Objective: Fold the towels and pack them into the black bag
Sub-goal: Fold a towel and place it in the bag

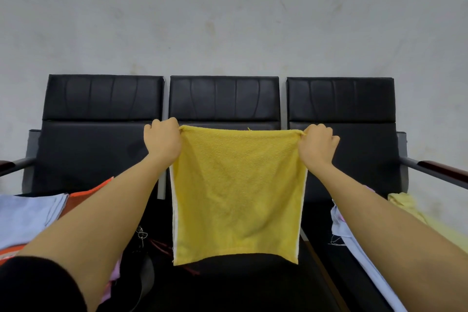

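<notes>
This looks like a waiting area or lobby rather than a home. Behind the two raised hands stands a row of three linked black padded seats (224,99) with stitched leatherette backrests, joined side by side on one grey metal frame (162,185). Outward from each hand, at the row's ends, a metal armrest with a dark wooden cap (440,168) juts forward. Above and beyond the hands rises a bare, stained grey plaster wall (228,20).
</notes>
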`<move>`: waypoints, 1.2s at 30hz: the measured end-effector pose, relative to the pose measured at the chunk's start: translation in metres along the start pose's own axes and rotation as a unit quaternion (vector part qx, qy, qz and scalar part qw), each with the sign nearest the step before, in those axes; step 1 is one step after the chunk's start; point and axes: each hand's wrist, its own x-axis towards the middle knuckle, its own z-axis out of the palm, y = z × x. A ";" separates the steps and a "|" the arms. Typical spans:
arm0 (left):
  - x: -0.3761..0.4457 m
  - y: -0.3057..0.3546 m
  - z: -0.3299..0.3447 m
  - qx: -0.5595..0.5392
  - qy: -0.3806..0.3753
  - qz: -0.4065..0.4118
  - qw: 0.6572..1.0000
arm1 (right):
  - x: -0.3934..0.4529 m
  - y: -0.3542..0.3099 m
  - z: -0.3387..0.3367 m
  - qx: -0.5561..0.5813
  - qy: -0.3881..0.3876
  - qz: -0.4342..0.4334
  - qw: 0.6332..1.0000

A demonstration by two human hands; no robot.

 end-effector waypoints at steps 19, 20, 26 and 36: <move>-0.024 0.019 0.089 -0.305 -0.198 -0.199 0.910 | -0.010 0.024 0.082 0.261 -0.138 0.166 0.941; -0.022 0.023 0.092 -0.361 -0.205 -0.233 0.880 | -0.008 0.022 0.089 0.288 -0.142 0.181 0.929; 0.005 0.040 0.107 -0.553 -0.138 -0.267 0.777 | 0.016 0.011 0.109 0.406 -0.108 0.209 0.883; -0.079 0.034 0.122 -0.530 0.017 -0.267 0.805 | -0.045 0.031 0.117 0.449 -0.096 0.200 0.865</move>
